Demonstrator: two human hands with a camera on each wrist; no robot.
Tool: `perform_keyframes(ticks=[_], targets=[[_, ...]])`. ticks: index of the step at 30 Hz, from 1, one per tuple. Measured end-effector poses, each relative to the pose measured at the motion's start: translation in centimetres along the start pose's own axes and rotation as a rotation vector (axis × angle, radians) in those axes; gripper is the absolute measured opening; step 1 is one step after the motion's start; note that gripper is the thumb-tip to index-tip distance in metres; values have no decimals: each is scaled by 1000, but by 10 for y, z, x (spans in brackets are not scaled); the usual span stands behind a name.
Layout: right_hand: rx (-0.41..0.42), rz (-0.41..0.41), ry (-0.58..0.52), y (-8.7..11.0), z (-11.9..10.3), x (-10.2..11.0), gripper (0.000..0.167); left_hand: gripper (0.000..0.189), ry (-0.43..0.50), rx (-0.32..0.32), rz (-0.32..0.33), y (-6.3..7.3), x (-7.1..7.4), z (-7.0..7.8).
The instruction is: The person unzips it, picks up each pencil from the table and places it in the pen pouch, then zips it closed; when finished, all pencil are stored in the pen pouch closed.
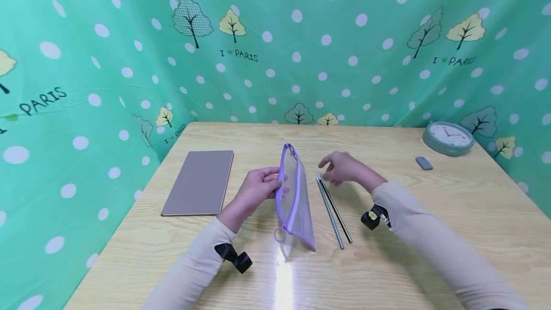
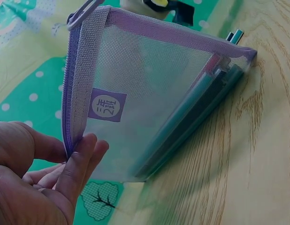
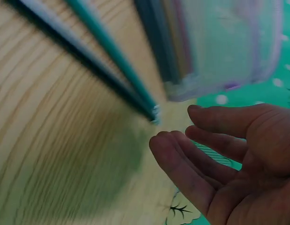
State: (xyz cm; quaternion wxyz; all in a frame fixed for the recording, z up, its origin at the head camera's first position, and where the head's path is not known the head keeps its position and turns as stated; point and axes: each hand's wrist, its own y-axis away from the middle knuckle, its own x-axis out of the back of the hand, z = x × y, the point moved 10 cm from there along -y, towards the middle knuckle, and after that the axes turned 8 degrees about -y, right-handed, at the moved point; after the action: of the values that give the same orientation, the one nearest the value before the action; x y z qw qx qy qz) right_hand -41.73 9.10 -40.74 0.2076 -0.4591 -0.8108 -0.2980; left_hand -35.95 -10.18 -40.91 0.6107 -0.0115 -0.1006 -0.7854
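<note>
My left hand pinches the purple zipper edge of a translucent mesh pencil pouch, which stands on its lower edge on the table. Several pencils show through the mesh, lying along its bottom. To the right of the pouch, a teal pencil and a dark pencil lie side by side on the wood, their far ends close together. At those far ends is my right hand, thumb and fingers apart with nothing between them. In the right wrist view its fingertips are just off the ends of both pencils.
A grey-brown notebook lies at the left of the wooden table. Toward the back right are a small grey-blue eraser-like block and a round clock. A green dotted curtain hangs behind the table and along its left side.
</note>
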Motion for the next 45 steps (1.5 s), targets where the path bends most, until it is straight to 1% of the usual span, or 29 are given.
perform_keyframes(ticks=[2, 4, 8, 11, 16, 20, 22, 25, 28, 33, 36, 39, 41, 45], targets=[[-24, -14, 87, -6, 6, -5, 43, 42, -5, -2, -6, 0, -1, -1], [-28, -11, 153, -9, 6, -11, 42, 42, -7, -7, -13, 1, -2, -1], [-15, 11, 222, -11, 2, -21, 40, 41, -9, -12, -8, 2, -3, -3], [-3, 44, 272, -13, -1, -23, 38, 41, -12, -13, -9, 3, -4, -3], [-24, 74, 284, -17, 1, -23, 43, 42, -19, -11, -12, 3, -4, -3], [-36, 74, 247, -18, 3, -21, 49, 41, -25, -8, -12, 4, -3, -2], [-32, 77, 184, -15, 3, -15, 51, 41, -25, -9, -12, 4, -3, -2], [-27, 100, 25, -9, 3, -2, 55, 42, -30, -14, -17, 5, -3, -1], [6, 163, -151, 1, -4, 18, 57, 42, -35, -16, -17, 5, -3, 1], [118, 312, -408, 29, -25, 51, 58, 42, -35, -19, -12, 6, -2, 2], [197, 402, -543, 47, -36, 65, 59, 43, -24, -24, -17, 5, -3, 2], [280, 479, -668, 62, -45, 74, 59, 43, -17, -23, -20, 6, -3, 2], [333, 524, -773, 70, -50, 77, 58, 43, -18, -20, -20, 6, -3, 1], [405, 609, -950, 81, -55, 80, 54, 43, -21, -23, -27, 7, -3, 3]])
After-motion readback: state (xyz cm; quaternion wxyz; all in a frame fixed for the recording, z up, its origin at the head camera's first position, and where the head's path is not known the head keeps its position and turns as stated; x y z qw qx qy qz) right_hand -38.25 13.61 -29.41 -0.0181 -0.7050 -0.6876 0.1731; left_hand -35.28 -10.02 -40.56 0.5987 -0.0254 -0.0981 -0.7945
